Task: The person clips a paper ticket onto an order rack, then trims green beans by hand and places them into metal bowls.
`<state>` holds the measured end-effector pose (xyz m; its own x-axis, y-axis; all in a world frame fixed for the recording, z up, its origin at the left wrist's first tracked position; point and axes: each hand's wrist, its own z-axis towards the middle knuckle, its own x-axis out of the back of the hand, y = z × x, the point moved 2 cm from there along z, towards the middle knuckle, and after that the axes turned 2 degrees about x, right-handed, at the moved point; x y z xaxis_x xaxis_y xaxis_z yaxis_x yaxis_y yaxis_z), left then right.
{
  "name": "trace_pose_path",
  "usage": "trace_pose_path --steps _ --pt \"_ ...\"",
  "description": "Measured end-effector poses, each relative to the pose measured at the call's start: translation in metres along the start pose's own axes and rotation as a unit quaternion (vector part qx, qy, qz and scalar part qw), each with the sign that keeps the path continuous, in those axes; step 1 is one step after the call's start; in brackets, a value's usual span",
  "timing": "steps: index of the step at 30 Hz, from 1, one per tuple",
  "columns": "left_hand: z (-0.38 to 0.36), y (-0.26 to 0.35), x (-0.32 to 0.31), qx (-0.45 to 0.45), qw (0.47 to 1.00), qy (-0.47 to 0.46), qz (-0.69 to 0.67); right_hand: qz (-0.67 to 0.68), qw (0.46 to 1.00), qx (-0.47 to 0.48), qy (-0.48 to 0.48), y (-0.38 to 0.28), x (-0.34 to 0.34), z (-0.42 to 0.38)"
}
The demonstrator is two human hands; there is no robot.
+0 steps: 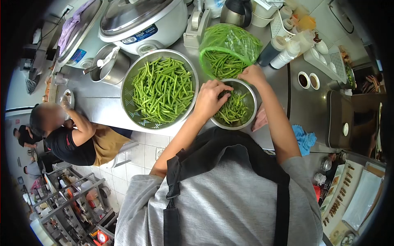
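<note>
My left hand [211, 98] is over the left rim of a small metal bowl [253, 107], its fingers bent inward and thumb close to the fingertips; what they hold, if anything, is hidden. In the bowl lie green bean pieces [231, 110]. At the bowl's upper right, my right hand [252, 76] is closed in a pinch beside the mouth of a green plastic bag [242, 37]; I cannot make out what is between its fingers. Long green beans [225, 63] show inside the bag. Left of my hands stands a large metal colander [128, 92] full of cut green beans [164, 88].
Behind the colander stands a large rice cooker [143, 28], with a metal pot [111, 65] to its left. Sauce bottles [283, 57] stand right of the bag. A pink cloth [261, 118] and a blue cloth [303, 139] lie at right. Another person [78, 131] sits at left.
</note>
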<state>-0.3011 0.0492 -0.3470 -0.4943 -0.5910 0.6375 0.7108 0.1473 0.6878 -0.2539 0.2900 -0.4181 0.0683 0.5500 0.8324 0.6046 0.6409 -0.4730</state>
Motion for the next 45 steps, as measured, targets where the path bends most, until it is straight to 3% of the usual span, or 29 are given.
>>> trace_pose_path --steps 7,10,13,16,17,20,21,24,27,32,39,45 --pt "0.000 0.004 -0.006 0.012 1.000 0.015 -0.005 0.073 0.985 0.081 0.137 -0.015 0.032 -0.048" --pt "0.008 0.019 -0.001 0.023 0.998 0.041 -0.047 0.147 0.986 0.075 0.026 -0.028 0.050 -0.081" --pt "0.012 0.034 0.006 -0.005 0.998 0.057 -0.021 0.305 0.945 0.115 -0.031 -0.051 0.062 -0.123" --pt "0.011 0.035 0.014 -0.027 0.998 0.056 0.015 0.314 0.941 0.101 -0.071 -0.059 0.062 -0.148" --pt "0.010 0.035 0.017 -0.031 0.998 0.053 0.023 0.302 0.946 0.112 -0.038 -0.057 0.058 -0.152" --pt "0.006 0.038 0.021 -0.045 0.993 0.109 0.025 0.225 0.967 0.100 -0.068 -0.064 0.062 -0.160" --pt "0.005 0.040 0.023 -0.054 0.990 0.124 0.026 0.256 0.958 0.112 -0.060 -0.066 0.061 -0.161" --pt "-0.001 0.030 0.018 -0.041 0.993 0.107 -0.034 0.373 0.919 0.116 -0.056 -0.069 0.058 -0.159" --pt "-0.008 0.035 0.013 0.079 0.977 0.048 -0.190 0.531 0.840 0.073 -0.079 -0.071 0.053 -0.157" --pt "-0.012 0.027 0.001 0.142 0.930 -0.023 -0.339 0.694 0.713 0.077 -0.055 -0.068 0.036 -0.152" --pt "-0.014 0.040 0.003 0.233 0.824 -0.099 -0.507 0.775 0.627 0.065 -0.049 -0.068 0.020 -0.150" --pt "-0.016 0.044 0.009 0.283 0.783 -0.166 -0.529 0.799 0.588 0.079 -0.101 -0.065 0.012 -0.147"
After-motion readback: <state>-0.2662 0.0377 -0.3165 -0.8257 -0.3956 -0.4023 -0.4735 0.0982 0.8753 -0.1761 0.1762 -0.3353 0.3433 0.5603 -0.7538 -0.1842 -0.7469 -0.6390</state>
